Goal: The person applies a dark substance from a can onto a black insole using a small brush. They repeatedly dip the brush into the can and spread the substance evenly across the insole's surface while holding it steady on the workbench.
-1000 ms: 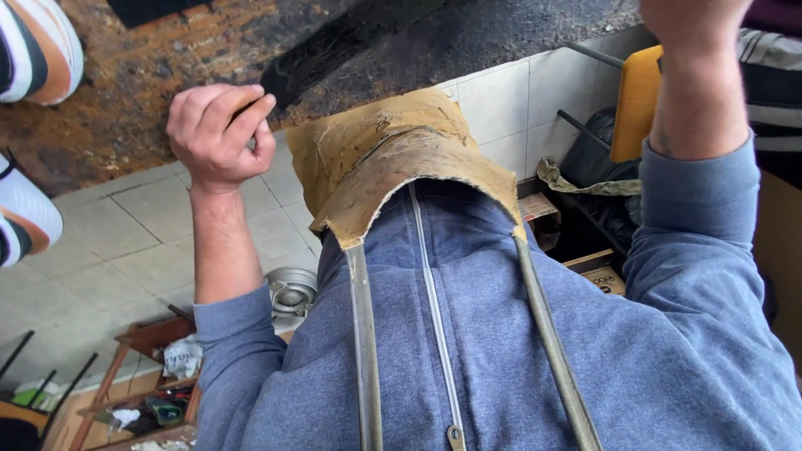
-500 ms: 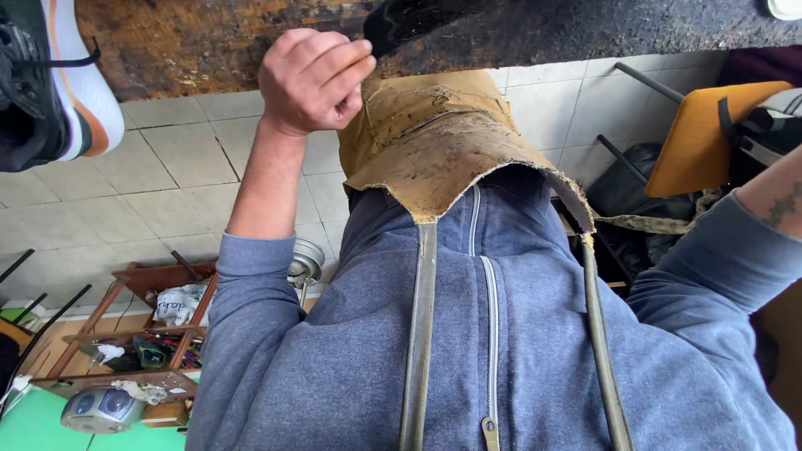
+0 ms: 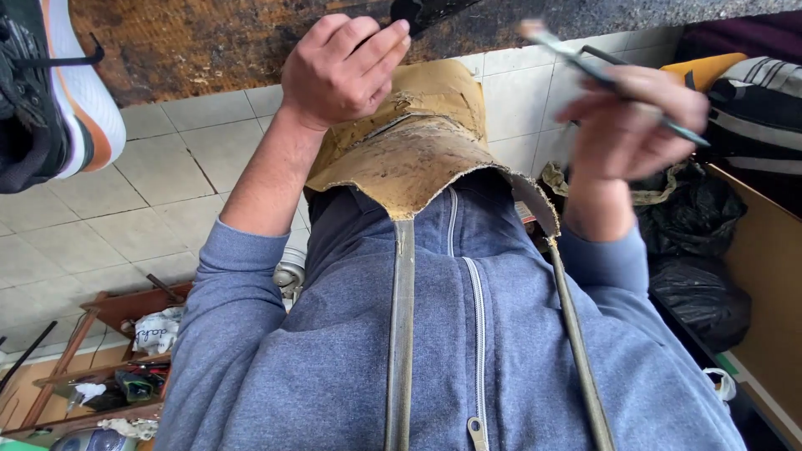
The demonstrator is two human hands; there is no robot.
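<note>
Head view: thin, blurred tool [image 3: 618, 83]

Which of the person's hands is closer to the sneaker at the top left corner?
The left hand. It is raised above the tan apron bib, across bare tiles from the sneaker. The right hand holds a thin tool on the far side.

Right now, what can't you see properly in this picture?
Head view only:
- Thin tool in the right hand: tip blurred by motion.
- Dark thing above the left hand: cut off by the top edge.
- Shoe: cut off by the left edge.
- Lap: hidden under the apron.
</note>
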